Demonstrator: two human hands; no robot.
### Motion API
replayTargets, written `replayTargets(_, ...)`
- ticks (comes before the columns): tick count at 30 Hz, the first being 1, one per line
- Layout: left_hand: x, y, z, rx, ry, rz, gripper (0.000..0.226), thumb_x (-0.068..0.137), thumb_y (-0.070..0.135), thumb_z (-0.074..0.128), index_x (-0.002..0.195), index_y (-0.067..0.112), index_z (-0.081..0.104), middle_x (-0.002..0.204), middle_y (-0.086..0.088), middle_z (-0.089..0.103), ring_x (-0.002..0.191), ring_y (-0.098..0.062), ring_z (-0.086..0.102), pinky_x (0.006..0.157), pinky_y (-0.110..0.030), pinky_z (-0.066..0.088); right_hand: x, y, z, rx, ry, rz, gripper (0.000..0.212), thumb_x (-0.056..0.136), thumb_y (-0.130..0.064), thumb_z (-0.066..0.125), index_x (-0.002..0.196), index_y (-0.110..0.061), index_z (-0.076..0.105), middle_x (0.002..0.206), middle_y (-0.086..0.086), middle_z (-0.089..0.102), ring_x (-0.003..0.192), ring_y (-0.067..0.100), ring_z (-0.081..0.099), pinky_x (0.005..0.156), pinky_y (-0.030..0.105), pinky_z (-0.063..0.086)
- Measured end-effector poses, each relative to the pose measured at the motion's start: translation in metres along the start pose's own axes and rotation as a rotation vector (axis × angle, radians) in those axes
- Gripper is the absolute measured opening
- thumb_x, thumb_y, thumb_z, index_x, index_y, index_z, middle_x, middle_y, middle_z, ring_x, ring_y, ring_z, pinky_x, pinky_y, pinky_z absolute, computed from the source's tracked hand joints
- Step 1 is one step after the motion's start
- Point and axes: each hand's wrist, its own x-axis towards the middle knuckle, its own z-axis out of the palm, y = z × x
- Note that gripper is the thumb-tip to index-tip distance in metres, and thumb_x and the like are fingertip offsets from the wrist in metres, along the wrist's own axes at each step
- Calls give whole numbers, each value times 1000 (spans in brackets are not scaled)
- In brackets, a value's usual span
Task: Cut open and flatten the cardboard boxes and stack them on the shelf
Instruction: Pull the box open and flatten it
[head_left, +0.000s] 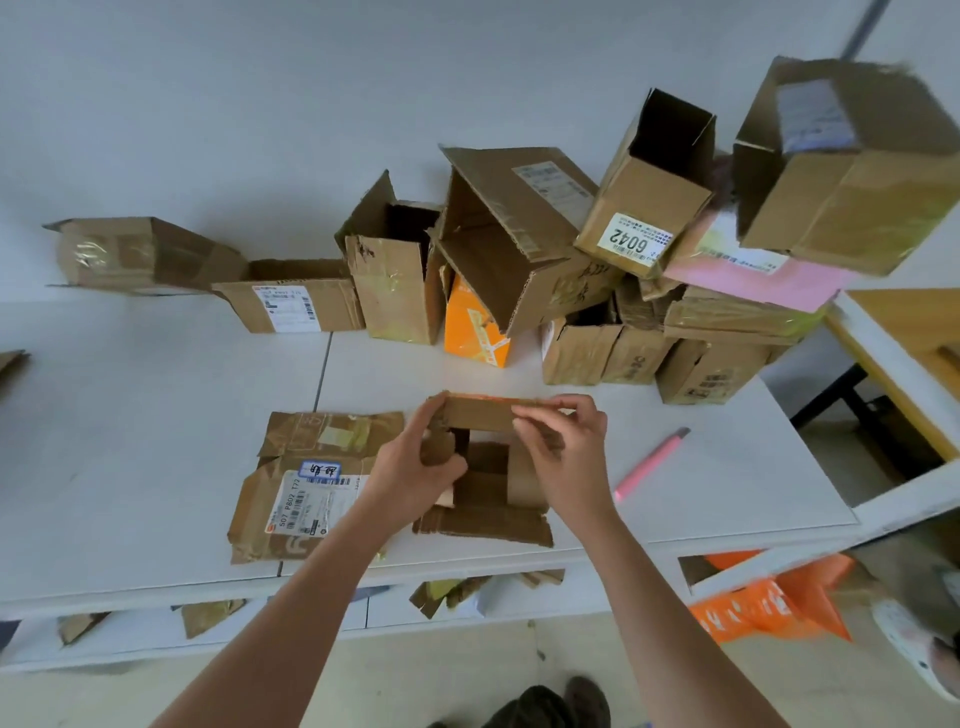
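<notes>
Cardboard box (485, 480) is sitting between both hands: left hand (415, 475) gripping its nine-o'clock flap, right hand (563, 452) pinching its twelve-o'clock flap.

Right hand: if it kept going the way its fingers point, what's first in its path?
The right hand points up-left across the small box it grips; beyond that, probably the orange carton, though depth is unclear.

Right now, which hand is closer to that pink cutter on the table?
The right hand. It holds the small box just left of the pink cutter; the left hand grips the box's far side.
</notes>
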Motion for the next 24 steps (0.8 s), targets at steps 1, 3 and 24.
replayTargets(1, 0, 1, -1, -2, -6, -2, 73, 86, 23, 67, 143, 51, 31, 101, 10, 63, 81, -4, 59, 54, -5, 41, -5, 2, -3, 9, 19, 28, 28, 90, -24, 70, 117, -18, 71, 118, 6, 49, 109, 5, 37, 95, 44, 46)
replayTargets(3, 1, 2, -2, -2, -22, -18, 73, 87, 26, 67, 145, 50, 30, 104, 12, 61, 82, -3, 59, 53, -4, 40, -15, 6, -7, -6, 66, 78, 41, 91, -33, 66, 129, -17, 61, 124, 3, 48, 116, 11, 41, 99, 48, 45)
replayTargets(24, -8, -9, -18, -729, -38, -235, 72, 90, -13, 31, 126, 41, 61, 124, -3, 55, 109, -33, 54, 96, -60, 46, -12, 18, -22, 10, -373, 105, 61, 92, -19, 60, 149, -24, 39, 128, -5, 52, 118, 7, 50, 102, 36, 50)
